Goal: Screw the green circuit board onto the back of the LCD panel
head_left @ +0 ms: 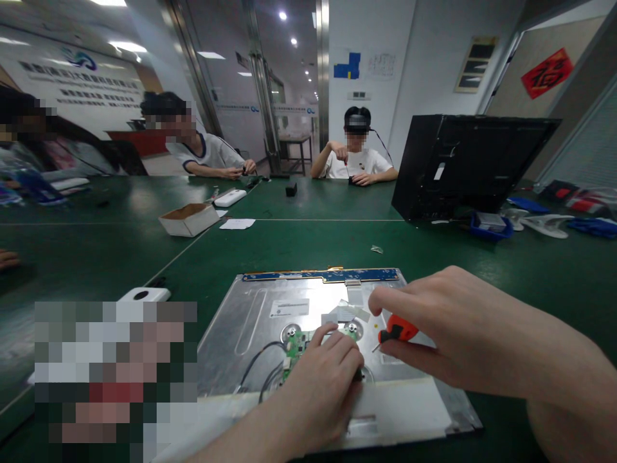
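A flat metal panel (250, 308) lies on the green table, with a blue circuit strip (289, 277) along its far edge. On its middle sits a green circuit board (293, 350), partly covered by my left hand (328, 379), whose fingers are bent over it; whether they grip it is hidden. Black cables (260, 357) run from the board's left side. My right hand (434, 321) is closed around a red and black screwdriver (400, 328), held above the panel's right part, its tip pointing down and left. Clear tape pieces (344, 313) lie beyond the board.
An open cardboard box (189, 222) and white paper (238, 224) lie at the back left. A large black monitor casing (463, 167) stands back right, beside a blue tray (490, 225). Several people sit around the table (308, 247). A white device (144, 294) is at the left.
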A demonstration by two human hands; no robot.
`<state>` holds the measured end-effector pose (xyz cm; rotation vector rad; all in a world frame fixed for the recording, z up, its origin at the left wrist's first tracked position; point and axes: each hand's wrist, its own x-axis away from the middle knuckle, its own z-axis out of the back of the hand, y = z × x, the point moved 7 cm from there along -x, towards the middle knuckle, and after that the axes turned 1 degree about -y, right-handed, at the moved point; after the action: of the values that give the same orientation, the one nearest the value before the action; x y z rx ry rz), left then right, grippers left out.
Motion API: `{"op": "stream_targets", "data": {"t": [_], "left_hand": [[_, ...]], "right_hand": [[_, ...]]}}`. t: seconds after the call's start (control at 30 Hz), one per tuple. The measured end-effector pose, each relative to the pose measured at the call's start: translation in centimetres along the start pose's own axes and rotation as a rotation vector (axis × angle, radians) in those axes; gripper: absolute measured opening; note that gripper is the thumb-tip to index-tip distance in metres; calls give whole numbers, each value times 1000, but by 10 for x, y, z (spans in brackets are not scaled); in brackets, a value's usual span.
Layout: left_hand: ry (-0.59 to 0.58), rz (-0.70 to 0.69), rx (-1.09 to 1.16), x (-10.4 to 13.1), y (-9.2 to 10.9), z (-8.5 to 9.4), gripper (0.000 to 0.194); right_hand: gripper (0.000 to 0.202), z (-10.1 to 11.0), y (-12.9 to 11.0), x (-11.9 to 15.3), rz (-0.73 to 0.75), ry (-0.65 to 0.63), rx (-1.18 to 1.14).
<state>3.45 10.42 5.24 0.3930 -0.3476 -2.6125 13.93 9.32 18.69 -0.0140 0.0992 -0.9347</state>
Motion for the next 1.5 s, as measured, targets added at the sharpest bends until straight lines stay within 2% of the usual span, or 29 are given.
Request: {"op": "stream_targets", "data": {"t": [0.13,0.23,0.33,0.43,0.5,0.6,0.7,0.77,0.93,1.07,1.3,1.5], "left_hand": [[40,1,63,-1,3,20,16],[148,38,88,-1,-4,47,20],[291,124,39,13,-25,75,17],[323,253,-49,46,-55,88,25],[307,358,-97,78,-75,86,33],[302,451,-167,128,-93,76,41],[271,486,-216,163,-99,63,45],[252,479,-251,174,-97,58,46],[221,471,-294,178,-92,59,46],[229,431,-284,177,-87,62,45],[146,439,-248,175,-83,53,49],[77,321,-232,146,-66,33,49]], "right_hand": [[8,8,4,1,-26,51,-21],[3,19,10,2,-64,110,-54],[6,32,18,4,-149,216,-34],[17,38,25,10,-267,320,15],[17,28,28,14,-339,304,-4],[6,-9,31,20,-445,161,-107],[18,-48,29,27,-546,95,-178],[21,-69,24,31,-590,92,-191],[20,-104,12,33,-638,84,-158],[21,-121,14,34,-718,77,-180],[16,-128,21,36,-830,113,-177],[30,-125,42,54,-917,105,-114]]}}
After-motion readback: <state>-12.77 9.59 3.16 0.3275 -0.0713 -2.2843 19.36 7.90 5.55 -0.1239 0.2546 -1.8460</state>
